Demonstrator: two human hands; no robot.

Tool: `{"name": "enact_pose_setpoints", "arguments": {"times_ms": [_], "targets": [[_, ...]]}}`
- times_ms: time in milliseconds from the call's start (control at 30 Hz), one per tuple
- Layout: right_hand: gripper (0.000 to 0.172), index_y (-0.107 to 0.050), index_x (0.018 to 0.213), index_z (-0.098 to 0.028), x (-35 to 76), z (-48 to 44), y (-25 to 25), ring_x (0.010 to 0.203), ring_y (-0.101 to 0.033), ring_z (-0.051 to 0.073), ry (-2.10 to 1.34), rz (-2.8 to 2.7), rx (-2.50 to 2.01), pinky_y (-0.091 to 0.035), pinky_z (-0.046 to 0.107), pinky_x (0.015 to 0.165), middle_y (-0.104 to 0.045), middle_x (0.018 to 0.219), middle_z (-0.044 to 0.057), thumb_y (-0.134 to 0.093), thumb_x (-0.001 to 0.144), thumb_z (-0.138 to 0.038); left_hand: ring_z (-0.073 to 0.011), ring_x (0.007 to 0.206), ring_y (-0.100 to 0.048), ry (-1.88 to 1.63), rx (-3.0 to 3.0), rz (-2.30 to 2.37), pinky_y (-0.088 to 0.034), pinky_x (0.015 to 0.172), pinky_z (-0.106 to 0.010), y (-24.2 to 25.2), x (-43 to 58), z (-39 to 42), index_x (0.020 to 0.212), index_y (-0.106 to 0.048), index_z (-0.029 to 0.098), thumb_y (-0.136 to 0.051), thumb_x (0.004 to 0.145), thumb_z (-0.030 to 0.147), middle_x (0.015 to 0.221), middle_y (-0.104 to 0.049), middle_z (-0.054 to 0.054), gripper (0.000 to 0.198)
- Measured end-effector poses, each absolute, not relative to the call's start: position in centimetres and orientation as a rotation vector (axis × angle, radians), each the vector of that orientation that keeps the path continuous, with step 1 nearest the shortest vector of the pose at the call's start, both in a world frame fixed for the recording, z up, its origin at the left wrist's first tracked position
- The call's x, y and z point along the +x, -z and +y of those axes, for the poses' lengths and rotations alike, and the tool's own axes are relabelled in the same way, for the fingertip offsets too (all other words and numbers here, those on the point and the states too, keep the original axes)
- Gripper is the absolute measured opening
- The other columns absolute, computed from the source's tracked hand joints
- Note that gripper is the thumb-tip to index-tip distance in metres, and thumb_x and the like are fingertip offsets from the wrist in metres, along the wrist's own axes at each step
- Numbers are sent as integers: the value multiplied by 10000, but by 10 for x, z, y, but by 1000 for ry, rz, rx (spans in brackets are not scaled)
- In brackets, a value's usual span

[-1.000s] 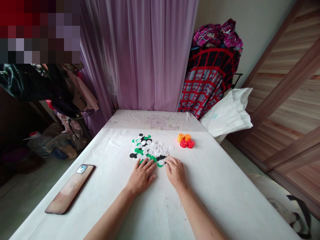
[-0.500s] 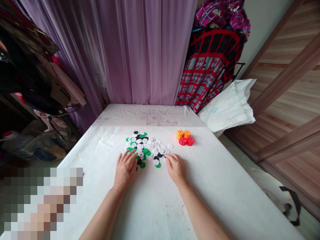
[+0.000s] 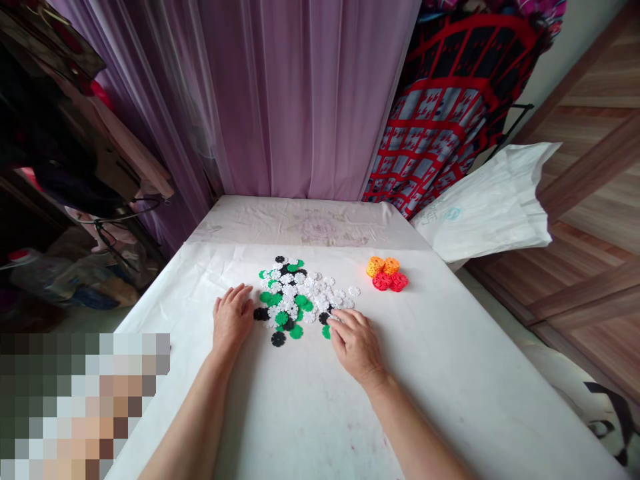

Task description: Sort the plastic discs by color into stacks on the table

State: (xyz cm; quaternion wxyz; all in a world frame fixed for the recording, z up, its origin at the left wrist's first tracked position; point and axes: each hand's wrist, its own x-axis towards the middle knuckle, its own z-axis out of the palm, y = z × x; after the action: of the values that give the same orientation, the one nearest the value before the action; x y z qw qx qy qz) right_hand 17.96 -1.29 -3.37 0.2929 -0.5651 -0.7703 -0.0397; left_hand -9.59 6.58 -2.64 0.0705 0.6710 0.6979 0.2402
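Discs (image 3: 303, 301) lie clustered — right hand (image 3: 357, 343) touching, left hand (image 3: 231, 320) beside.

We can read no words, brands or numbers. On the crumpled white bag (image 3: 493, 207), by the far right corner of the table (image 3: 300, 413), we make out a small teal mark (image 3: 453, 213), too blurred to decipher. On the red-and-black patterned cloth (image 3: 450, 120) beyond the table, we see tiny repeated figures in pale panels, equally illegible.
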Motion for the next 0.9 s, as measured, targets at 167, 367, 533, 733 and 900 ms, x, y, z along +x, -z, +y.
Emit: {"name": "enact_pose_setpoints", "arguments": {"times_ms": [167, 367, 533, 733, 900], "targets": [[309, -741, 1075, -259, 172, -6, 33, 1089, -574, 222, 113, -2014, -1547, -430, 373, 941, -721, 1134, 55, -458, 961, -211, -284, 1380, -452, -700, 1996, 2055, -274, 1156, -571, 23, -97, 66, 1205, -659, 273, -393, 931, 243, 1404, -602, -29, 383], [312, -663, 1228, -234, 141, 12, 29, 1276, -477, 266, 131, -2095, -1472, -342, 437, 1044, -643, 1332, 53, -492, 970, -272, -274, 1373, -458, -710, 1990, 2039, -275, 1154, -551, 20, -96, 66, 1157, -686, 295, -432, 921, 245, 1371, -630, -20, 350], [315, -640, 1251, -232, 133, 15, 30, 1320, -456, 292, 105, -2115, -1494, -264, 483, 1094, -683, 1272, 57, -520, 969, -306, -276, 1360, -470, -699, 2004, 2026, -282, 1148, -546, 19, -96, 65, 1149, -695, 308, -445, 917, 254, 1367, -633, -14, 345], [315, -662, 1220, -268, 147, -8, 29, 1248, -511, 252, 85, -2114, -1381, -306, 440, 1066, -739, 1136, 25, -505, 958, -190, -278, 1365, -458, -695, 2010, 2025, -272, 1149, -549, 19, -95, 65, 1129, -703, 313, -443, 926, 278, 1372, -628, -9, 332], [273, -721, 1084, -267, 152, -14, 27, 1117, -546, 230, 130, -2063, -1314, -373, 401, 966, -740, 1112, 13, -524, 935, -150, -275, 1374, -448, -695, 2011, 2028, -261, 1154, -550, 19, -94, 64, 1125, -699, 319, -448, 926, 273, 1382, -621, 5, 323]]}}
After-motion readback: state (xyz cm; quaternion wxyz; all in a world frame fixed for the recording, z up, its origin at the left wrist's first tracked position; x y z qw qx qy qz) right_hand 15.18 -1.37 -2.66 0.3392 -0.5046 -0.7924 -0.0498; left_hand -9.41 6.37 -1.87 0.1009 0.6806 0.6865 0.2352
